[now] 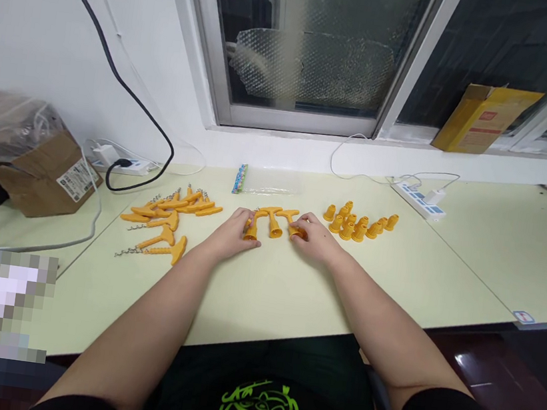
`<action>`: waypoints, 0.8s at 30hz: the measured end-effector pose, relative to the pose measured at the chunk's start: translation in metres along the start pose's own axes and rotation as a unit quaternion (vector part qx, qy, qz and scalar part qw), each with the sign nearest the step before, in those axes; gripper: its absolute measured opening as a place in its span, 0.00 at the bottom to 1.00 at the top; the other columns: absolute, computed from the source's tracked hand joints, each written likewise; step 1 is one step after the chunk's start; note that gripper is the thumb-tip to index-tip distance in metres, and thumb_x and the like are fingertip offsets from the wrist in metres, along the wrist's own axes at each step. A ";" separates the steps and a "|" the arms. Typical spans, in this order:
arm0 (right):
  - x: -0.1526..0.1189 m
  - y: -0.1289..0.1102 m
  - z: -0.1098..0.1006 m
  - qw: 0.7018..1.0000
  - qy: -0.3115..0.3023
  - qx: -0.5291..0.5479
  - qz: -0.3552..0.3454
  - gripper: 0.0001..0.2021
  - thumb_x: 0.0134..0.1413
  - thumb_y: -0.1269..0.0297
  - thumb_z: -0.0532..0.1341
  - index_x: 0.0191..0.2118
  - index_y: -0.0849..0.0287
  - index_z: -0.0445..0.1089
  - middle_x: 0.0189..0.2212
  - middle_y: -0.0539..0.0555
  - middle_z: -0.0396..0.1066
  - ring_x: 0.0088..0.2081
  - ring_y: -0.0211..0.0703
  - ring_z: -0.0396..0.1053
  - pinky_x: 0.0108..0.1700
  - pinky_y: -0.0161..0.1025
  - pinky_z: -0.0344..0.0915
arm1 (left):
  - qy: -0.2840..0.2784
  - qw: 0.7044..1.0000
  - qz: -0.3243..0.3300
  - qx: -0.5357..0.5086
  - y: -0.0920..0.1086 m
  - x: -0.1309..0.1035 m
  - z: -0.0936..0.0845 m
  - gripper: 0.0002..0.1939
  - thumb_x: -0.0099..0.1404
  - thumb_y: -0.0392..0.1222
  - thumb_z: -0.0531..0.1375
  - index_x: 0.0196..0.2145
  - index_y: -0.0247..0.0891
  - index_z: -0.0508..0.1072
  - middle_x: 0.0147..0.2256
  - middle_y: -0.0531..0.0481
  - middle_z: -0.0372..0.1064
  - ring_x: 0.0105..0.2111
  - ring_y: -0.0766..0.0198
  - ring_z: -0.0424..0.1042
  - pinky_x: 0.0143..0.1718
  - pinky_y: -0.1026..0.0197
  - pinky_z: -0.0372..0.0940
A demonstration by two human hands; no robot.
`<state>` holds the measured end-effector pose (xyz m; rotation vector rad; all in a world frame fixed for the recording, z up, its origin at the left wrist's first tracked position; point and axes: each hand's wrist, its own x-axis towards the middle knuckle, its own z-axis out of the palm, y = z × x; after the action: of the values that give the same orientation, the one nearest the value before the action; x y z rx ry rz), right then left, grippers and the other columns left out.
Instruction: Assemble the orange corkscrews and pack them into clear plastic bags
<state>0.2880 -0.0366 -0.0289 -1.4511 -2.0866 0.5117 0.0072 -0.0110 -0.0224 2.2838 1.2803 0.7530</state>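
Observation:
Three yellow T-handled corkscrews lie side by side on the table before me, each with a cone-shaped sleeve toward me. My left hand (235,235) is closed with its fingers around the sleeve of the left corkscrew (250,230). At the right one, my right hand (315,237) grips the sleeve of that corkscrew (295,230). Between my hands the middle corkscrew (275,225) lies untouched. To the left is a pile of yellow corkscrews (171,220) with bare metal spirals. Several loose yellow sleeves (348,227) stand to the right.
A clear plastic bag (271,182) lies behind the corkscrews. Power strips (418,198) with cables sit along the wall, and a black cable (119,74) hangs at the left. A cardboard box (50,175) stands at the left edge, a yellow carton (486,122) on the windowsill.

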 end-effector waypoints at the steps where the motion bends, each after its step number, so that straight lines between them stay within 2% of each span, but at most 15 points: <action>1: 0.000 0.000 0.001 1.000 -0.002 0.003 -0.002 0.17 0.61 0.65 0.63 0.55 0.53 0.75 0.55 0.57 0.66 0.39 0.39 0.72 0.53 0.43 0.69 | 0.000 1.000 -0.001 -0.007 0.000 0.000 0.000 0.21 0.55 0.48 0.70 0.37 0.43 0.62 0.51 0.45 0.65 0.51 0.50 0.69 0.50 0.49 0.66; 4: -0.001 0.001 0.001 1.000 -0.005 0.027 0.000 0.19 0.60 0.66 0.63 0.57 0.54 0.74 0.56 0.57 0.66 0.39 0.39 0.72 0.52 0.42 0.69 | -0.004 1.000 -0.017 -0.022 -0.001 0.000 -0.002 0.20 0.55 0.46 0.69 0.37 0.43 0.62 0.55 0.44 0.64 0.51 0.51 0.69 0.50 0.49 0.67; 6: 0.000 0.003 0.000 0.999 -0.003 0.049 0.015 0.21 0.60 0.66 0.63 0.59 0.55 0.71 0.56 0.58 0.66 0.39 0.39 0.72 0.50 0.41 0.70 | 0.014 0.999 -0.024 -0.029 -0.002 0.000 -0.004 0.21 0.53 0.45 0.70 0.38 0.43 0.62 0.57 0.43 0.63 0.52 0.51 0.69 0.52 0.49 0.67; 10: 0.002 0.008 -0.004 0.998 0.017 0.035 0.051 0.22 0.59 0.73 0.59 0.58 0.57 0.70 0.51 0.59 0.68 0.39 0.39 0.72 0.50 0.42 0.69 | 0.128 0.986 -0.042 -0.103 -0.004 0.002 -0.006 0.18 0.56 0.44 0.68 0.37 0.42 0.62 0.55 0.42 0.63 0.52 0.54 0.72 0.55 0.49 0.68; 12: 0.004 0.010 -0.006 0.997 0.040 0.020 0.065 0.21 0.58 0.75 0.59 0.56 0.58 0.71 0.48 0.59 0.70 0.38 0.40 0.72 0.50 0.43 0.68 | 0.181 0.963 -0.071 -0.187 -0.003 0.004 -0.006 0.15 0.58 0.42 0.65 0.36 0.41 0.60 0.54 0.43 0.66 0.49 0.56 0.75 0.54 0.49 0.69; 14: 0.006 0.011 -0.008 0.994 0.070 0.037 0.077 0.20 0.58 0.73 0.59 0.56 0.57 0.69 0.47 0.57 0.72 0.36 0.39 0.72 0.48 0.43 0.69 | 0.204 0.933 -0.094 -0.283 0.000 0.006 -0.007 0.16 0.59 0.40 0.64 0.35 0.41 0.58 0.53 0.44 0.69 0.46 0.58 0.78 0.54 0.49 0.69; 17: 0.007 0.010 -0.010 0.987 0.107 0.078 0.092 0.16 0.57 0.67 0.63 0.52 0.56 0.67 0.45 0.54 0.74 0.32 0.38 0.71 0.42 0.41 0.70 | 0.192 0.894 -0.093 -0.393 0.006 0.008 -0.007 0.18 0.58 0.39 0.65 0.37 0.41 0.57 0.51 0.45 0.72 0.44 0.60 0.79 0.55 0.49 0.70; 19: 0.007 0.010 -0.011 0.986 0.115 0.071 0.093 0.13 0.54 0.63 0.65 0.45 0.55 0.68 0.42 0.53 0.75 0.33 0.40 0.71 0.41 0.42 0.70 | 0.173 0.882 -0.092 -0.428 0.009 0.009 -0.007 0.19 0.57 0.40 0.67 0.39 0.41 0.59 0.50 0.44 0.74 0.41 0.61 0.80 0.54 0.50 0.71; 21: 0.007 0.010 -0.011 0.988 0.124 0.055 0.079 0.10 0.52 0.61 0.66 0.40 0.55 0.69 0.40 0.52 0.76 0.37 0.44 0.73 0.44 0.45 0.70 | 0.154 0.876 -0.096 -0.447 0.011 0.009 -0.005 0.20 0.56 0.40 0.67 0.42 0.40 0.61 0.48 0.43 0.75 0.38 0.62 0.80 0.52 0.50 0.72; 24: 0.007 0.009 -0.010 0.985 0.146 0.083 0.036 0.08 0.55 0.60 0.64 0.40 0.55 0.69 0.41 0.53 0.75 0.44 0.46 0.73 0.49 0.47 0.71 | 0.129 0.870 -0.099 -0.466 0.011 0.008 -0.003 0.24 0.56 0.40 0.67 0.47 0.41 0.63 0.46 0.44 0.76 0.35 0.63 0.79 0.49 0.50 0.73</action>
<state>0.2991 -0.0270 -0.0251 -1.4147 -1.7273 0.4577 0.0162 -0.0091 -0.0117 1.2817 0.9118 1.2777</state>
